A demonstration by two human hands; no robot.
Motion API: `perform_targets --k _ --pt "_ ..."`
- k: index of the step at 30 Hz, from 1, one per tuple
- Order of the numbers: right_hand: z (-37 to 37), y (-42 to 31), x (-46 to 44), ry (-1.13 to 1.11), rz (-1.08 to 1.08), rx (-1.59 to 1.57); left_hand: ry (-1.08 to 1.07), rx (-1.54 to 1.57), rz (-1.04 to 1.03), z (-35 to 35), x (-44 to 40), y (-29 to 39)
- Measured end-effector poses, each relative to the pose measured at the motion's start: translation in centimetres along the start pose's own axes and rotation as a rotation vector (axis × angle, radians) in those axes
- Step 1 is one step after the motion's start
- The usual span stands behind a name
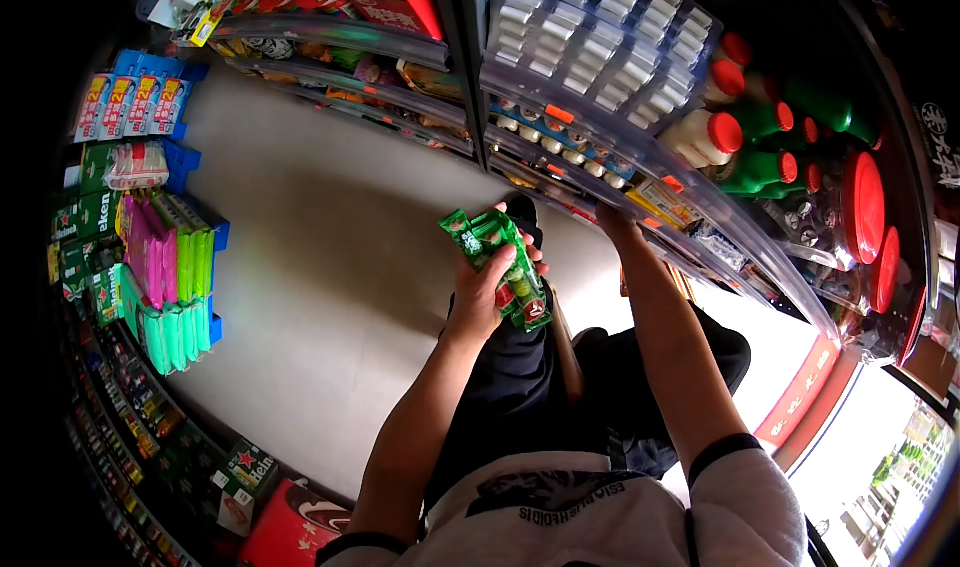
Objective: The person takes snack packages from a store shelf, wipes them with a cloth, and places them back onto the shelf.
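Several green snack packets [522, 285] are gripped in my left hand [487, 285], above my knees. The thumb lies over the packets and the fingertips show on their far side. My right hand [612, 219] reaches to the lower shelf on the right, beside a yellow box [660, 205]. Its fingers are hidden under the shelf edge, so what it touches cannot be seen.
Tiered shelves [560, 117] with white containers and red-capped bottles [705, 139] rise on the right. Packaged snacks fill the shelves at the top. Pink and green packs [165, 257] are stacked on the left, beyond the grey floor [300, 237]. A red box [290, 527] stands lower left.
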State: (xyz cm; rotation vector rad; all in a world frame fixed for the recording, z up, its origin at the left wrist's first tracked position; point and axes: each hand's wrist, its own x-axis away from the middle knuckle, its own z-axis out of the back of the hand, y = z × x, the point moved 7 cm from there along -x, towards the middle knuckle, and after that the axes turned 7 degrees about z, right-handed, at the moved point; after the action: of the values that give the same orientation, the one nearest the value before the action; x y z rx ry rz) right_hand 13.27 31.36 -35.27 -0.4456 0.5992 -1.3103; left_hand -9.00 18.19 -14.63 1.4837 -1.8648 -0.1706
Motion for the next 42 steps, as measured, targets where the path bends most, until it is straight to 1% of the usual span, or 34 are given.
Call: perform_targets --k 1,2,3,5,6,7,9,11,12,14,15,17,19,21,22,23,24,25,26,27,28,29,31,32,33,35,37,38,39,41,42 --pt "0.2 -0.2 -0.2 0.025 0.044 0.012 0.007 -0.001 0.001 0.0 0.0 0.0" --pt "-0.2 0.2 0.3 -0.063 -0.003 0.124 0.004 0.000 0.004 0.0 0.0 0.0" --pt "-0.1 0.0 0.4 -0.061 -0.005 0.129 0.000 -0.003 0.001 0.0 0.0 0.0" --pt "-0.3 -0.2 0.7 -0.157 0.003 0.307 -0.010 -0.004 0.002 -0.1 0.0 -0.2" --pt "-0.6 0.3 0.8 -0.304 -0.031 0.241 -0.007 -0.034 -0.010 -0.1 0.0 -0.1" --pt "-0.9 1.6 1.1 -0.301 -0.032 0.243 -0.004 -0.065 -0.023 -0.2 0.1 0.0" --pt "-1.7 2.7 1.3 -0.327 0.043 0.270 -0.010 -0.071 -0.023 -0.4 0.2 0.0" --pt "-1.8 3.7 1.4 -0.349 0.029 0.254 0.008 -0.082 -0.040 -0.1 0.3 0.0" --pt "-2.8 4.9 1.8 -0.427 0.025 0.438 -0.003 -0.100 -0.055 -0.1 0.4 0.1" --pt "1.1 1.1 1.8 -0.389 -0.124 0.222 -0.004 -0.081 -0.060 -0.2 0.5 0.1" --pt "1.3 0.7 1.9 -0.380 -0.128 0.224 -0.010 -0.087 -0.063 -0.2 0.4 0.1" --pt "0.9 0.6 2.9 -0.553 -0.178 0.370 -0.015 -0.082 -0.057 -0.3 0.5 0.0" --pt "3.4 -2.4 3.1 -0.293 -0.047 0.219 -0.022 -0.081 -0.046 -0.1 0.4 -0.3" --pt "4.5 -3.7 4.2 -0.179 0.022 -0.023 -0.021 -0.083 -0.051 0.2 0.1 -0.6" --pt "2.5 -1.6 6.1 -0.407 -0.163 -0.111 -0.012 -0.083 -0.055 0.0 0.1 -0.6" --pt "1.1 -1.5 8.1 -0.607 -0.004 0.108 -0.024 -0.095 -0.063 -0.1 0.1 -0.6" --pt "2.4 -2.6 10.2 -0.603 0.018 0.049 -0.038 -0.108 -0.067 -0.1 0.1 -0.6" --pt "3.3 -2.9 11.8 -0.630 -0.092 0.127 -0.052 -0.123 -0.072 -0.3 0.2 -0.7" --pt "3.7 -2.3 13.1 -0.652 -0.176 0.035 -0.062 -0.131 -0.069 -0.5 0.3 -0.9" --pt "4.2 -1.1 14.6 -0.517 -0.213 -0.033 -0.028 -0.143 -0.044 -0.3 0.4 -1.2" --pt "5.0 -0.2 16.1 -0.427 -0.289 -0.120 0.008 -0.157 -0.018 -0.2 0.4 -1.6" --pt "5.6 0.5 17.7 -0.338 -0.366 -0.208 0.000 -0.166 -0.009 -0.3 0.2 -2.2" --pt "7.7 -0.8 20.1 -0.251 -0.703 -0.754 -0.012 -0.118 0.169 -0.6 -0.9 -5.4" --pt "8.9 -1.6 21.0 -0.194 -0.803 -0.922 -0.064 -0.129 0.183 -1.8 -1.5 -6.8" --pt "9.4 -2.1 21.9 -0.135 -0.902 -1.091 -0.021 -0.154 0.249 -2.0 -2.1 -8.6" --pt "9.5 -1.6 23.4 -0.024 -0.935 -1.263 0.038 -0.148 0.441 -0.6 -4.5 -13.5" --pt "11.2 -2.6 22.8 0.076 -0.952 -1.201 0.114 -0.121 0.648 2.2 -7.7 -18.4" --pt "12.5 -3.7 21.8 0.049 -0.928 -1.092 0.132 -0.170 0.645 2.4 -8.8 -19.2" --pt "13.8 -5.0 20.9 0.042 -0.868 -1.059 0.099 -0.238 0.661 2.3 -10.0 -19.6" --pt "12.8 -3.8 22.0 0.099 -0.805 -0.986 0.039 -0.252 0.555 2.3 -12.8 -20.1" --pt "12.8 -4.3 22.3 0.092 -0.813 -0.992 -0.024 -0.324 0.502 1.3 -13.6 -19.5"
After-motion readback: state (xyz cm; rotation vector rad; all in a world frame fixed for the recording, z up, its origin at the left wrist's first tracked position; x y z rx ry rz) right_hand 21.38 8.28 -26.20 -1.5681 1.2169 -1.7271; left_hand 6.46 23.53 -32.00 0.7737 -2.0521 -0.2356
